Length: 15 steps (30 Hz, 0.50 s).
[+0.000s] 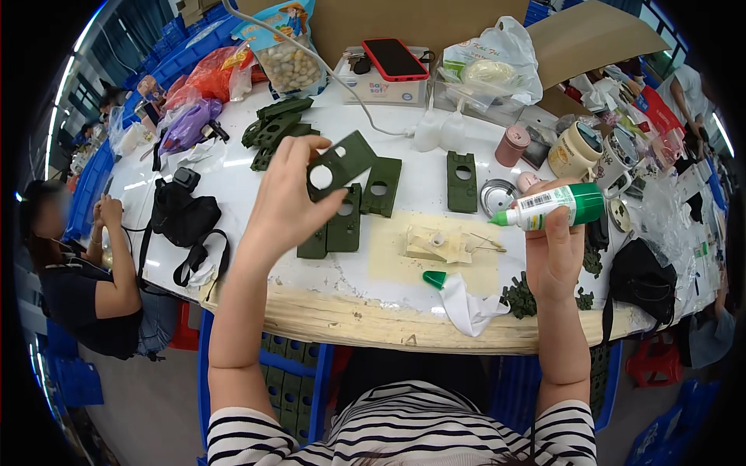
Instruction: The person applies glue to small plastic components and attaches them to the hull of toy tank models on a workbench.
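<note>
Left grip (281,185) pinches a flat, dark green plate (354,160) with a round hole; right grip (556,260) clasps a green-white bottle (538,206).

Both bare arms are extended forward from short sleeves of black-and-white striped fabric (247,427), with the hands held well apart. The left forearm (235,326) is slanted inward; the left hand (286,185) is spread into a pinch, its thumb set below the bent fingers. The right forearm (562,338) is held nearly straight, and the right hand (553,260) is curled into a grip, its thumb raised.
</note>
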Motion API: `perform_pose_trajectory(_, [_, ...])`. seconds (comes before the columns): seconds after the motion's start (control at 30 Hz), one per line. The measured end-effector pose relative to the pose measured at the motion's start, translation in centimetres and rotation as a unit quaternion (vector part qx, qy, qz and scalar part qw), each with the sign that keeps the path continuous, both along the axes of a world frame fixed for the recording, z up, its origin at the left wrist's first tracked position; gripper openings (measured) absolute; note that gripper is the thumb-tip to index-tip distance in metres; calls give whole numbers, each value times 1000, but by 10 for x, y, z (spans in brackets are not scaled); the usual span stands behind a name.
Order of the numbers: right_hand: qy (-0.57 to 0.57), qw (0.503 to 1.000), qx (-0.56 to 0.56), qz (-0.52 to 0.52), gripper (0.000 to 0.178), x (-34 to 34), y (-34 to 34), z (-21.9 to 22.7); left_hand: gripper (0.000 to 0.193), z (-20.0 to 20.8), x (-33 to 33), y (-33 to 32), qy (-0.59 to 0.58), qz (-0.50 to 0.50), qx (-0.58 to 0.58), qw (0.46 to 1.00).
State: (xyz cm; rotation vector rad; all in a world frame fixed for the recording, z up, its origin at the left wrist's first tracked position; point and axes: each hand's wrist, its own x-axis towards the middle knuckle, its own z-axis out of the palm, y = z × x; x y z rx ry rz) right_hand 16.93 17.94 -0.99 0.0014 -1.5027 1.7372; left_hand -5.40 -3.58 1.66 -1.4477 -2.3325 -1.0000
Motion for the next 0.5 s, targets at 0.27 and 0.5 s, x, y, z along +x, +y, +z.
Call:
perform_pose_trajectory(0.27, [0, 974, 30, 224, 42, -8, -11, 3, 48, 19, 61, 29, -47, -192, -7, 980])
perform_pose_trajectory(0.5, [8, 979, 9, 204, 42, -5, -10, 3, 76, -5, 50, 40, -96, -255, 145, 951])
